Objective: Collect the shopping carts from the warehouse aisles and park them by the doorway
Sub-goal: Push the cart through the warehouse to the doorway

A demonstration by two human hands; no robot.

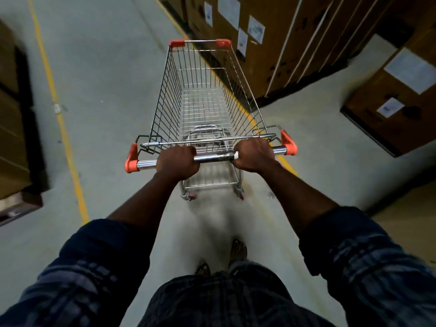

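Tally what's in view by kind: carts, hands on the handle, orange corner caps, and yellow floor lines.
Carts: 1
Hands on the handle: 2, left hand and right hand
Orange caps: 4
Yellow lines: 2
Total: 9

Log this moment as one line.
left hand, right hand: gripping chrome handlebar | empty wire shopping cart | aisle | doorway unseen
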